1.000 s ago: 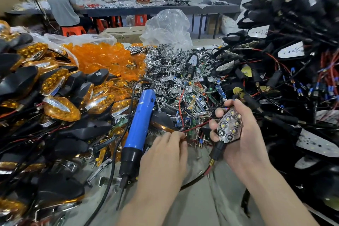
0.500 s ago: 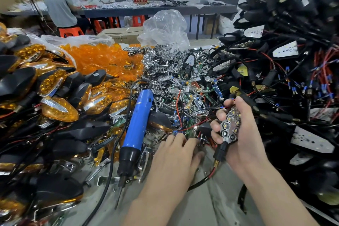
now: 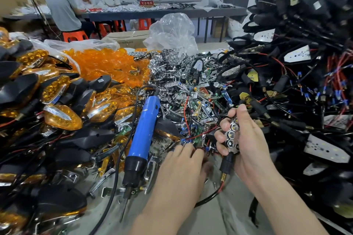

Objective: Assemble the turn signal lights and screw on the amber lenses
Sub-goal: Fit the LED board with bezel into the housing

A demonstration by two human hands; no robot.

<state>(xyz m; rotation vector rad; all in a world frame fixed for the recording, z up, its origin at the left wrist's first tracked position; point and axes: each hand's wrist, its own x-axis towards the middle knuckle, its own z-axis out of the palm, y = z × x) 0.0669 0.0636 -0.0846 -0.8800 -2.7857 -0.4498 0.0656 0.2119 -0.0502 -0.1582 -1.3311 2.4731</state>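
The grey worktop [image 3: 219, 219] is heaped nearly all over: finished turn signals [image 3: 63, 118] with amber faces on the left, a mound of loose amber lenses [image 3: 107, 65] behind them, a glittering pile of chrome reflectors [image 3: 172, 70] in the middle, and a tangle of black housings [image 3: 296, 82] with red and black wires on the right. A blue electric screwdriver [image 3: 142, 135] lies tip-down toward the near edge. Behind stand a clear plastic bag [image 3: 172, 32] and a cardboard box [image 3: 129, 39]. Farther back, people sit on orange stools at a long table [image 3: 152, 13] below a whiteboard wall. The right hand [image 3: 248, 139] grips a turn signal light [image 3: 232, 135] just above the worktop, its chrome honeycomb reflector uncovered and its black stem and cable hanging below. The left hand [image 3: 181, 173] lies palm down, fingertips in the small parts beside it. Whether it pinches anything, I cannot tell.
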